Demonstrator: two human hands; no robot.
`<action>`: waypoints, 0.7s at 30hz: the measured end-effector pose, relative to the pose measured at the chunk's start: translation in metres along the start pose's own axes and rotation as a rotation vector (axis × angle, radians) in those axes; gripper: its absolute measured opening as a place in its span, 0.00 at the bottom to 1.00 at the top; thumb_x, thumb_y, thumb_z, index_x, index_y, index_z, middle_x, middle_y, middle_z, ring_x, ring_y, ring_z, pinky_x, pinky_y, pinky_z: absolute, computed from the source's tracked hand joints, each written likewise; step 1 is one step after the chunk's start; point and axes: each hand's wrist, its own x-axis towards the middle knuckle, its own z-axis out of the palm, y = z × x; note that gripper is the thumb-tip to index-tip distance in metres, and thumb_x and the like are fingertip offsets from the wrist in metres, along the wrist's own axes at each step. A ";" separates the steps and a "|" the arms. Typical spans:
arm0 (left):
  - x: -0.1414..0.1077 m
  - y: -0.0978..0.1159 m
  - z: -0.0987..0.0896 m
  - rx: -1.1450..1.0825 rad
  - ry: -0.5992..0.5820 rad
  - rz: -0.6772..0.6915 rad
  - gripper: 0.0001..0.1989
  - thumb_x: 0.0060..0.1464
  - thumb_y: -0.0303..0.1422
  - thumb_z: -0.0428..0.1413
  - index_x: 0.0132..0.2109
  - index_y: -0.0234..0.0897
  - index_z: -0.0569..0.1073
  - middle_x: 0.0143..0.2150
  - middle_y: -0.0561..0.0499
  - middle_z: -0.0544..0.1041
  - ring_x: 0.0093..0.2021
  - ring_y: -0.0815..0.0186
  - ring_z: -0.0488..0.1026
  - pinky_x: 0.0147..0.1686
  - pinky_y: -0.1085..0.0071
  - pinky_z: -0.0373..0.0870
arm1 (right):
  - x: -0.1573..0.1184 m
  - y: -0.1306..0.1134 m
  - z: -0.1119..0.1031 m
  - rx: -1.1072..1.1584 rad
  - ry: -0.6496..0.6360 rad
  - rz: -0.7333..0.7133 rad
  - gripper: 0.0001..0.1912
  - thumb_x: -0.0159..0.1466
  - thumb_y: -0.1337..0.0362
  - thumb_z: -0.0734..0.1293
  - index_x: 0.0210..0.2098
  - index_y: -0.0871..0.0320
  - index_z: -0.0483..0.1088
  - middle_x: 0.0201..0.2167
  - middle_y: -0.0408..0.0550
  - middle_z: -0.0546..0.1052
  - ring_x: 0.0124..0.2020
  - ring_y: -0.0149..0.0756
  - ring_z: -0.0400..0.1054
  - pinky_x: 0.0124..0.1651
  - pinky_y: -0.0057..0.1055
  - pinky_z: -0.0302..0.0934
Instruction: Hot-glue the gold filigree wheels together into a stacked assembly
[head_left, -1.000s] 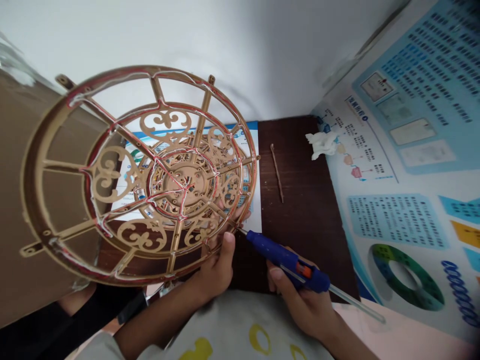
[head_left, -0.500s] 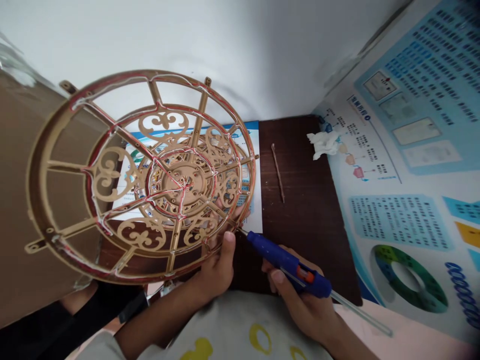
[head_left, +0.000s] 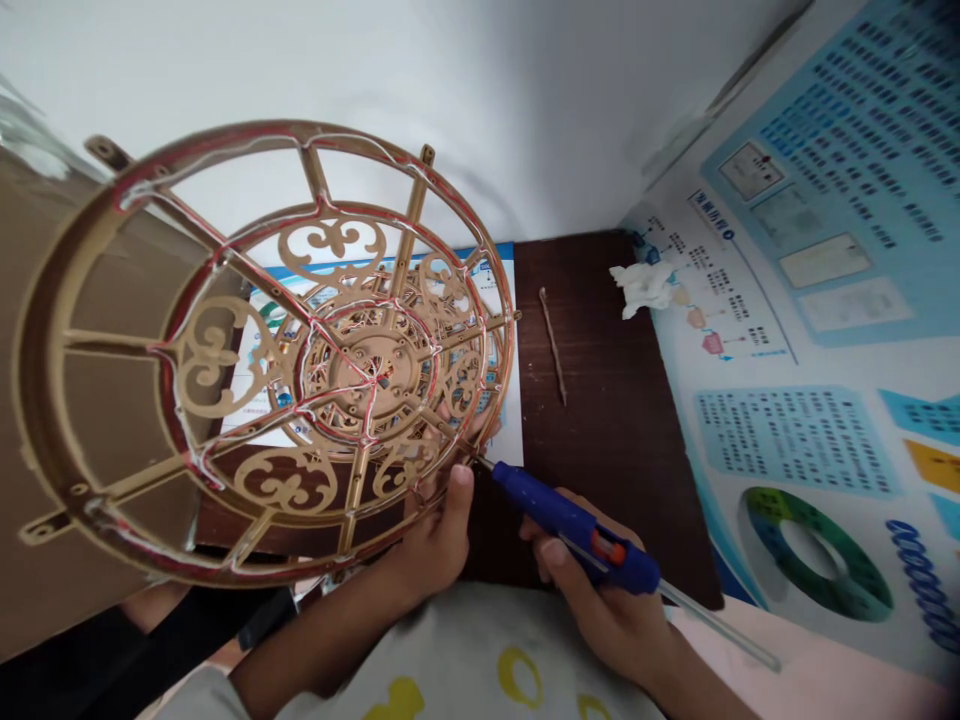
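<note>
Below, a fretwork wheel (head_left: 375, 370) overlaps a leaflet (head_left: 508, 430).

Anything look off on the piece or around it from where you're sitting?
Yes. The tan fretwork wheel has stringy white glue-like strands trailing along its rims and spokes, uneven rather than neat. A crumpled white tissue sits at the poster's edge, and a thin brown stick lies loose on the dark wood.
</note>
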 end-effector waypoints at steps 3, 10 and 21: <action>0.000 0.000 0.001 -0.018 0.008 -0.014 0.22 0.80 0.42 0.46 0.66 0.48 0.82 0.67 0.47 0.82 0.80 0.55 0.62 0.83 0.47 0.48 | -0.001 0.002 0.001 0.008 -0.002 0.014 0.06 0.79 0.63 0.66 0.44 0.50 0.74 0.33 0.39 0.75 0.26 0.28 0.68 0.31 0.26 0.65; -0.003 -0.002 0.004 -0.054 0.038 -0.002 0.22 0.80 0.41 0.46 0.65 0.48 0.82 0.65 0.47 0.84 0.79 0.56 0.64 0.83 0.48 0.49 | -0.001 -0.001 -0.001 0.020 -0.021 0.027 0.08 0.79 0.61 0.66 0.42 0.51 0.73 0.30 0.39 0.74 0.24 0.28 0.67 0.29 0.26 0.64; -0.003 -0.003 0.006 -0.119 0.053 -0.029 0.22 0.80 0.43 0.46 0.65 0.47 0.82 0.60 0.46 0.86 0.75 0.53 0.70 0.82 0.47 0.53 | 0.002 -0.005 0.001 -0.034 0.001 -0.003 0.09 0.79 0.61 0.65 0.41 0.51 0.74 0.29 0.38 0.73 0.24 0.28 0.68 0.30 0.25 0.65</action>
